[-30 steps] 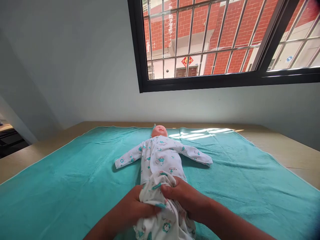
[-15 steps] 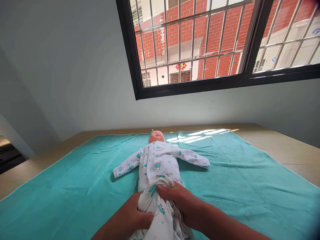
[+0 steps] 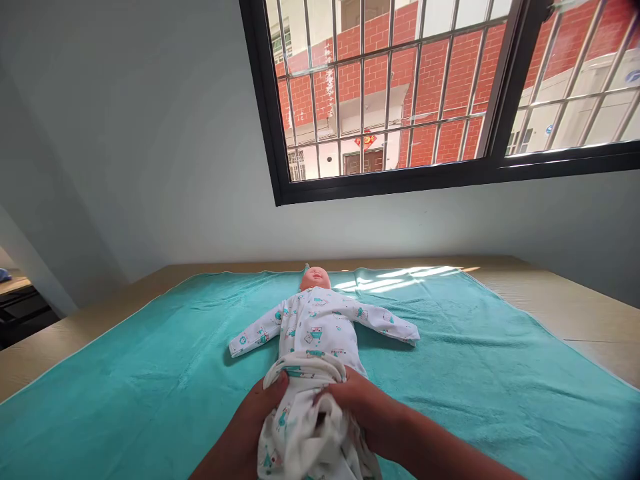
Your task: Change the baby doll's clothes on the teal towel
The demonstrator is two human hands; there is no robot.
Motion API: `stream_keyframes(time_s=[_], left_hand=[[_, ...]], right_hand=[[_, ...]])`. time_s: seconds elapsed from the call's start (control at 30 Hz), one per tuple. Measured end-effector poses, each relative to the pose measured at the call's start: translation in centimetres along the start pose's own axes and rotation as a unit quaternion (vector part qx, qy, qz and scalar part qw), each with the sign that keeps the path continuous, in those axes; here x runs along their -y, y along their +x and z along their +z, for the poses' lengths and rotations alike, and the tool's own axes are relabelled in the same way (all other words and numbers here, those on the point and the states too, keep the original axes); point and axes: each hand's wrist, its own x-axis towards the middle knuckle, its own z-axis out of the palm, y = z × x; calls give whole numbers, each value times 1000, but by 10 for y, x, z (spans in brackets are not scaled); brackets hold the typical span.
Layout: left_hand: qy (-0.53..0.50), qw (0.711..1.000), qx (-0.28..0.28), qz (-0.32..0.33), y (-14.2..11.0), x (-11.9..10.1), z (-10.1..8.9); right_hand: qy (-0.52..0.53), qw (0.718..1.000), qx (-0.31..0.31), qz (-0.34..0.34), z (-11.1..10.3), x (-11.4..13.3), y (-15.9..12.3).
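A: Head view. Edges and room to move?

B: Turquoise sheet (image 3: pixel 165 373) spreads left of the left hand (image 3: pixel 250 420) and right of the right hand (image 3: pixel 359 403). Its borders lie well apart from both; wooden table (image 3: pixel 565 310) shows beyond.

A: Hands?

B: Both curled, gripping bunched patterned cloth (image 3: pixel 295 393) between them, thumbs on the near side. Doll (image 3: pixel 316 279) lies face up ahead of the hands, wearing a printed white top (image 3: pixel 320 320), sleeves out to either side.

A: Hard to make out?

B: Most fingers, hidden by the cloth. Its lower folds blur and run off the bottom edge. Doll's lower body, covered.

A: Surface, room?

B: Sheet lightly creased; sunlight stripes (image 3: pixel 383 282) far ahead of the right hand. Beyond, grey wall (image 3: pixel 165 147), with a barred, black-framed window (image 3: pixel 400 187) ahead and rightward.
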Motion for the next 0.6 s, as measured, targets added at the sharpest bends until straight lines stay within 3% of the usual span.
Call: stream_keyframes(time_s=[0.13,0.2,0.3,0.37,0.43,0.6], left_hand=[[93,986,131,53,4,-2,1],[133,978,143,68,-3,-6,6],[234,968,78,40,-16,-12,18],[276,961,3,26,-21,-13,25],[265,962,-53,35,-21,-11,28],[140,980,-122,64,-19,-3,16]], right_hand=[[29,996,-77,-32,6,-9,6],[8,994,-103,-24,7,-11,6],[-42,991,-123,-20,8,-11,4],[-78,992,-95,-29,10,-8,2],[-114,992,-43,-33,12,-3,-2],[-185,981,60,-22,17,6,-7]])
